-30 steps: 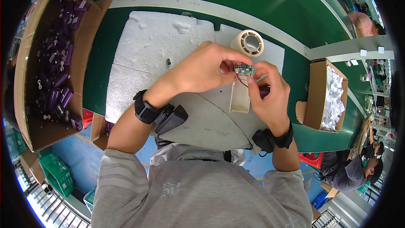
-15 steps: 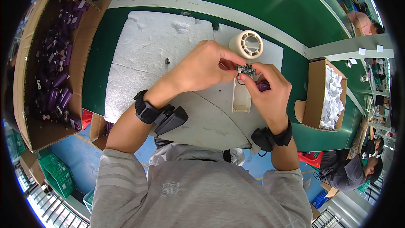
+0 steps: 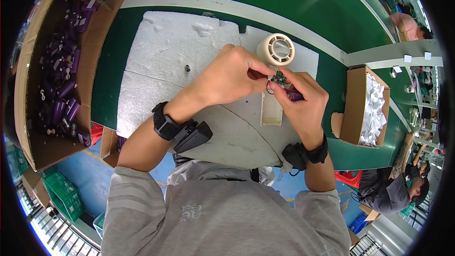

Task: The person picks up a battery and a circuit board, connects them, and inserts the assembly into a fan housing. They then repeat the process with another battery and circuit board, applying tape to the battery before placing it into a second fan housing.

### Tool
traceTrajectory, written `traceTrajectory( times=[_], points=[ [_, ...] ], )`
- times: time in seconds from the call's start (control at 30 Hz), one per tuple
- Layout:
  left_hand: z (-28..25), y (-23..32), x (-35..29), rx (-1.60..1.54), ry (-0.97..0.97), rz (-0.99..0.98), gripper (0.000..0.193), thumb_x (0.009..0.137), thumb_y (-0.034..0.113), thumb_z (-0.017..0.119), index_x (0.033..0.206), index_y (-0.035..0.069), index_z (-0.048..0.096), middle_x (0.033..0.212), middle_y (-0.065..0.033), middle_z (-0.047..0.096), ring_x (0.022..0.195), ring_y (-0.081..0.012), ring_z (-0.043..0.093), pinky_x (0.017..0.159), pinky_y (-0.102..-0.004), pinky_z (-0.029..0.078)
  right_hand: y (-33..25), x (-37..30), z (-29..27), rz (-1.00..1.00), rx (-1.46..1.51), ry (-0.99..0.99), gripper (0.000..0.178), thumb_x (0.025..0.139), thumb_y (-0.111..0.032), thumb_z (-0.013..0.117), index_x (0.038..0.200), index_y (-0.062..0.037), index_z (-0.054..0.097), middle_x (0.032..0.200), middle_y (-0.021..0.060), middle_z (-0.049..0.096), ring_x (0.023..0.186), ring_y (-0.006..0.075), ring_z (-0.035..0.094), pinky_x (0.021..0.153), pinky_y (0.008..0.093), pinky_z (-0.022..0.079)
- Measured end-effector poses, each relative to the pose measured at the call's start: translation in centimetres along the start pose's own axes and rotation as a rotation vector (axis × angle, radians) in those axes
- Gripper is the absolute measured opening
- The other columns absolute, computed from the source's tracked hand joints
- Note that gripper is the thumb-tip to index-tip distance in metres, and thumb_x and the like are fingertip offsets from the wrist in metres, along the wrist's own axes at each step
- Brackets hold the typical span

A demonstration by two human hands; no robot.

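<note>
Both my hands meet over the foam sheet at a small green circuit board point(image 3: 278, 78). My left hand point(image 3: 232, 76) pinches the board's left edge, where a thin dark wire loops down; the exact grip of the fingertips is partly hidden. From the other side, the thumb and index finger of my right hand point(image 3: 307, 94) grip the board. A purple battery cell point(image 3: 295, 95) is tucked under those right fingers. Just behind and below the board lies a cream handheld fan body, its round slotted head point(image 3: 279, 50) farther off and its open, hollow handle point(image 3: 271, 113) pointing toward me.
White foam sheet point(image 3: 166, 47) covers part of the green table point(image 3: 106, 76). A carton point(image 3: 102, 61) of purple battery cells stands left; a carton point(image 3: 353, 106) of white pieces stands right. A small dark part point(image 3: 187, 68) lies on the foam. Other people sit at far right.
The circuit board has tilted slightly between my fingertips, showing more of its face. Both hands stay in nearly the same place.
</note>
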State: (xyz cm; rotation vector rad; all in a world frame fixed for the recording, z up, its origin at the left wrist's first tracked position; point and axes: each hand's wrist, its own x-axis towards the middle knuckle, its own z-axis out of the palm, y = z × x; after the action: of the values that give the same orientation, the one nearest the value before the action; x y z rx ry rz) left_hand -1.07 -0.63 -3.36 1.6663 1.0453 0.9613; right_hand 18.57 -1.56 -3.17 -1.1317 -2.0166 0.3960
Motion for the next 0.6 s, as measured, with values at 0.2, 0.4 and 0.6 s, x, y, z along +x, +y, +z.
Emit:
traceTrajectory(
  times=[0.2, 0.4, 0.6],
  points=[
    [0.48, -0.31, -0.02, 0.017, 0.034, 0.053, 0.021, 0.074, 0.007, 0.071, 0.094, 0.002, 0.073, 0.080, -0.0144, 0.071, 0.068, -0.0214, 0.070, 0.065, -0.0293, 0.054, 0.16, -0.22, 0.40, 0.026, 0.013, 0.011, 0.034, 0.068, -0.003, 0.082, 0.100, -0.0015, 0.072, 0.080, 0.0084, 0.067, 0.061, 0.0100, 0.061, 0.054, 0.0216, 0.050],
    [0.57, -0.19, -0.05, -0.021, 0.043, 0.005, 0.019, 0.074, 0.006, 0.071, 0.092, 0.001, 0.073, 0.080, -0.0144, 0.071, 0.068, -0.0211, 0.069, 0.065, -0.0289, 0.054, -0.02, -0.16, 0.48, 0.015, 0.001, 0.028, 0.032, 0.070, -0.003, 0.081, 0.100, -0.0004, 0.071, 0.081, 0.0075, 0.068, 0.062, 0.0094, 0.061, 0.053, 0.0221, 0.049],
    [0.21, -0.35, -0.17, -0.046, -0.026, 0.031, 0.028, 0.074, 0.000, 0.071, 0.101, 0.002, 0.066, 0.081, -0.0126, 0.066, 0.070, -0.0200, 0.066, 0.066, -0.0292, 0.054, 0.26, -0.13, 0.16, 0.163, 0.149, -0.033, 0.025, 0.076, -0.003, 0.078, 0.099, 0.0001, 0.070, 0.080, 0.0062, 0.068, 0.062, 0.0080, 0.061, 0.053, 0.0210, 0.047]
  ],
)
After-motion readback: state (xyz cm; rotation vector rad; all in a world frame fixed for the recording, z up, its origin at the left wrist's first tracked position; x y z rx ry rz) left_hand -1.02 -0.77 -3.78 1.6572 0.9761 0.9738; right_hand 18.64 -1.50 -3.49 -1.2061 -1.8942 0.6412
